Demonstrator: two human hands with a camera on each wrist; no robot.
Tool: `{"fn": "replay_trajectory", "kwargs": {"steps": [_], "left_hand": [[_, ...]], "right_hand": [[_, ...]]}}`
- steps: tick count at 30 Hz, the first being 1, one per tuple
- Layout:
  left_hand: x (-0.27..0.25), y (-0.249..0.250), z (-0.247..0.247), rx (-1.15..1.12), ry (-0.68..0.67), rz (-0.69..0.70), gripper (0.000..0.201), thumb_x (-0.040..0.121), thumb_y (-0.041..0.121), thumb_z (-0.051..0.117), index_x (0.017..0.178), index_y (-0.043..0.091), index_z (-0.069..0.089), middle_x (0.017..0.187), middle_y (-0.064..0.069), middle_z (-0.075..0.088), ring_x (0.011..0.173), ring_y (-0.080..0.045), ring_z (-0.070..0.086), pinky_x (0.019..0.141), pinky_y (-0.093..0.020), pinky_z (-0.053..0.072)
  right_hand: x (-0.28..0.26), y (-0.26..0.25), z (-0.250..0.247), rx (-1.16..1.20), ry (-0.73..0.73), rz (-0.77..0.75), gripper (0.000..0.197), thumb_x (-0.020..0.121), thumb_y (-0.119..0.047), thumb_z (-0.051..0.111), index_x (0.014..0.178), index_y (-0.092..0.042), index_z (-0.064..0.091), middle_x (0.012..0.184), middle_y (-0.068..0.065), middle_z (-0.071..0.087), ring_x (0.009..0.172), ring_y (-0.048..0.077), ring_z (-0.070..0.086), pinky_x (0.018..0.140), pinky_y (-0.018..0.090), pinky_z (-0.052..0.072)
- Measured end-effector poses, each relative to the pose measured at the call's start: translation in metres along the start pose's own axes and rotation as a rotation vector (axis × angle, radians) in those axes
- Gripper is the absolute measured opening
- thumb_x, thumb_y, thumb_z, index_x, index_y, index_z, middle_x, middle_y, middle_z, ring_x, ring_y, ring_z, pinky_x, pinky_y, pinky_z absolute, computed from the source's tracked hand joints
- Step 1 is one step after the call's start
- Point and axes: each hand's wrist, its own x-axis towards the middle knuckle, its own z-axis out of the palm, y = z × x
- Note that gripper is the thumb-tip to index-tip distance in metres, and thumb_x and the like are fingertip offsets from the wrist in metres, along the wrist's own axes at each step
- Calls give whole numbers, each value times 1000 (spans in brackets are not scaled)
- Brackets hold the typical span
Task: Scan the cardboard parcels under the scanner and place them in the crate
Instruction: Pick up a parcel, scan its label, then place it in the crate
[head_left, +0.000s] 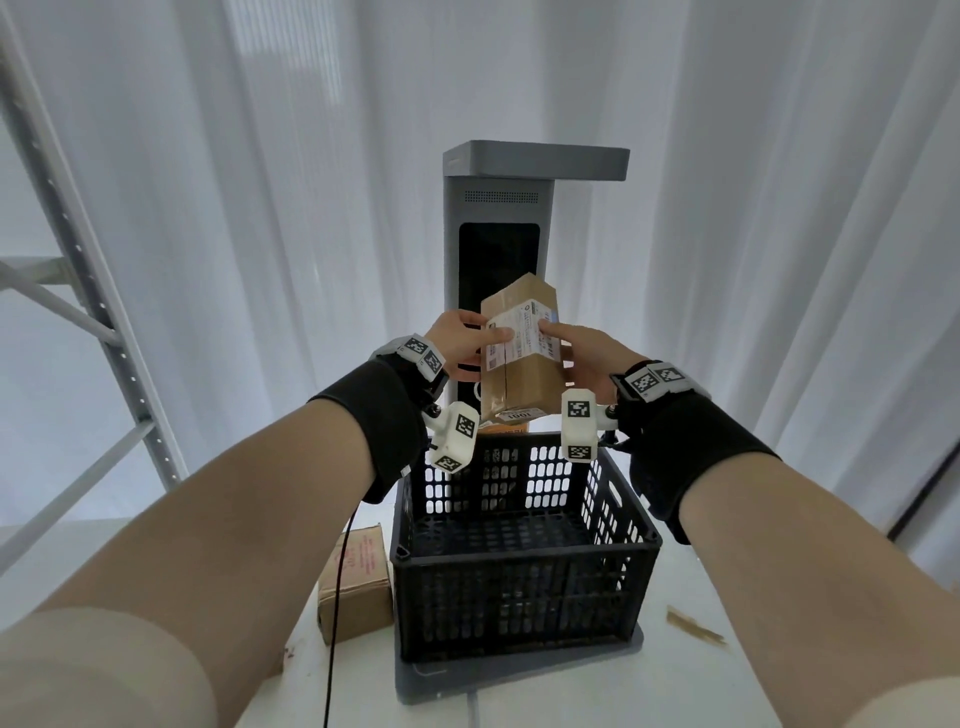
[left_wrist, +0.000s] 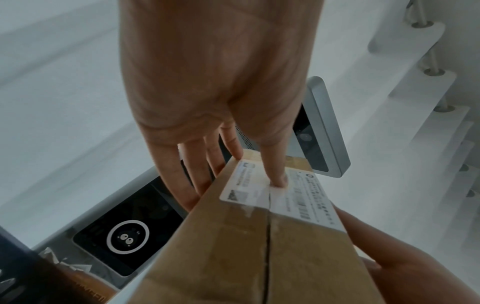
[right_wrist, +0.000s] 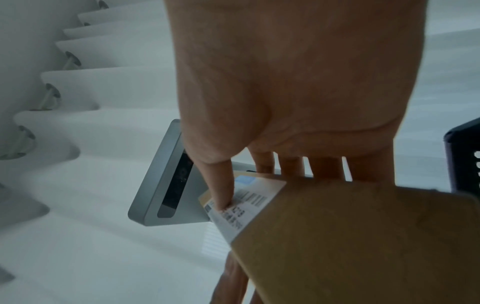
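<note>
A brown cardboard parcel (head_left: 522, 358) with a white shipping label hangs in the air in front of the grey scanner (head_left: 498, 234), under its overhanging head and above the black crate (head_left: 524, 551). My left hand (head_left: 470, 343) holds its left side, thumb on the label, fingers behind. My right hand (head_left: 576, 348) holds its right side the same way. In the left wrist view the thumb presses the label of the parcel (left_wrist: 259, 236), with the scanner screen (left_wrist: 124, 236) beyond. The right wrist view shows the thumb on the parcel (right_wrist: 350, 236) label below the scanner head (right_wrist: 166, 181).
A second cardboard parcel (head_left: 356, 582) lies on the white table (head_left: 701, 691) left of the crate, with a black cable across it. A metal rack (head_left: 104, 312) stands at the left. White curtains hang behind. A scrap of cardboard (head_left: 693, 626) lies at the right.
</note>
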Motion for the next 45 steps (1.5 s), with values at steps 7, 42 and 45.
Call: {"fn": "replay_trajectory", "kwargs": {"steps": [7, 42, 45], "left_hand": [[-10, -20, -12, -19, 15, -21, 42, 87, 12, 77, 124, 9, 58, 102, -8, 74, 84, -23, 74, 80, -40, 63], [213, -247, 115, 122, -330, -663, 54, 96, 36, 64, 144, 16, 50, 135, -8, 63, 114, -32, 66, 88, -51, 58], [228, -270, 128, 96, -374, -727, 54, 98, 38, 60, 146, 17, 48, 143, -10, 56, 121, -35, 60, 91, -54, 56]], "right_hand": [[-4, 21, 13, 3, -9, 13, 27, 89, -30, 67, 109, -13, 62, 100, 6, 70, 95, 22, 68, 96, 48, 54], [244, 244, -124, -139, 136, 606, 55, 75, -35, 76, 122, -10, 61, 112, 11, 74, 103, 28, 71, 98, 48, 53], [269, 270, -138, -212, 145, 638, 72, 59, -43, 82, 121, -11, 63, 119, 11, 71, 107, 28, 69, 99, 47, 53]]}}
